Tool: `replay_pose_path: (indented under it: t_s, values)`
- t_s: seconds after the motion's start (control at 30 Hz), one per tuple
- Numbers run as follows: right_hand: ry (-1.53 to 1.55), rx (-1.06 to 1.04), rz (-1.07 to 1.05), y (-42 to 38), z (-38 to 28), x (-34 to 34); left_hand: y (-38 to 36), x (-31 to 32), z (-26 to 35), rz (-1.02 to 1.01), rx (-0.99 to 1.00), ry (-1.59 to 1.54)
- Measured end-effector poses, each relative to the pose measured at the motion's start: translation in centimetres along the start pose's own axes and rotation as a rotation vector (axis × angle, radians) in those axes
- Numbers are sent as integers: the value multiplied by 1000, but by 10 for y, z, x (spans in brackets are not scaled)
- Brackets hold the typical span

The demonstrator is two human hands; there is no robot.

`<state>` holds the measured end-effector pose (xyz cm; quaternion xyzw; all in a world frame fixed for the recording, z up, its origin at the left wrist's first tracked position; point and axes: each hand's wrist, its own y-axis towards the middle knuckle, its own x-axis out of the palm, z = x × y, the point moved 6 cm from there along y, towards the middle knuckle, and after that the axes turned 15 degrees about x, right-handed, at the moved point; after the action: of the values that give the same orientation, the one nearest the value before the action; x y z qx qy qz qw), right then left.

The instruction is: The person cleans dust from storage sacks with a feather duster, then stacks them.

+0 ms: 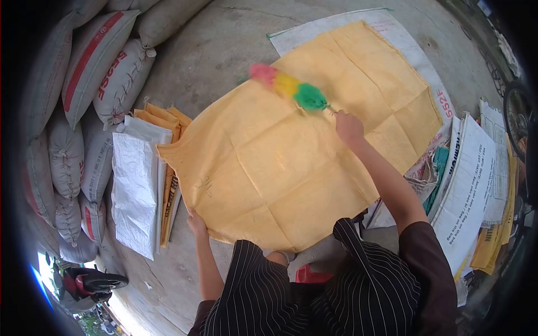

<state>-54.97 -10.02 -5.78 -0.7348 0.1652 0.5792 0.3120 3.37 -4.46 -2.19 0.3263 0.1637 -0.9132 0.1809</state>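
Note:
A large yellow woven sack lies spread out before me, with fold creases across it and one edge near my knees. My right hand is closed round the handle of a fluffy duster, striped pink, yellow and green. The duster lies over the upper part of the sack, its pink end blurred. My left hand is at the sack's lower left edge, its fingers closed on the fabric. Beneath the yellow sack, a white sack shows along the top and right.
Filled sacks are stacked at the left. Folded white sacks lie nearer on that side. More flat printed sacks lie at the right. A red object is between my knees. A motorbike stands at the lower left.

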Motion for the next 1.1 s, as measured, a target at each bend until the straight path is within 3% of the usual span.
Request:
replay_pose_path:
  t_s: [0.03, 0.07, 0.1, 0.2, 0.33, 0.4, 0.5, 0.63, 0.67, 0.8, 0.83, 0.93, 0.97, 1.07, 1.1]
  values:
    - [89, 139, 155, 28, 34, -10, 3, -14, 4, 30, 24, -50]
    - [99, 267, 185, 52, 70, -22, 3, -26, 5, 59, 45, -104]
    - [90, 456, 166, 74, 130, -57, -12, 1, -4, 32, 27, -137]
    - [112, 565, 241, 93, 186, -80, -7, -19, -13, 42, -12, -136]
    - [27, 120, 320, 74, 157, -84, -8, -14, -17, 0, 20, -120]
    - [-98, -179, 213, 50, 135, -63, -7, -9, -22, -41, 29, -101]
    - [-162, -178, 175, 49, 148, -54, -1, -8, -37, -76, 74, -75]
    - [107, 557, 330, 98, 249, -83, -8, -5, -38, -98, -10, 10]
    - [112, 557, 330, 104, 255, -88, -12, -4, -37, -110, -32, 28]
    - [147, 422, 322, 92, 236, -104, -8, 2, -45, -27, -16, 145]
    - [344, 190, 342, 37, 209, -97, -11, 5, -50, -41, -10, 110]
    - [233, -282, 181, -64, 185, -37, -5, 9, -69, -48, -16, 25]
    - [62, -369, -6, -98, 179, -19, -2, 8, -74, -39, -30, -18]
    - [-95, -315, -73, -122, 199, 1, -4, 3, -61, -29, 3, 36]
    - [-44, -184, 16, -111, 217, -8, -5, 4, -58, -32, 0, 38]
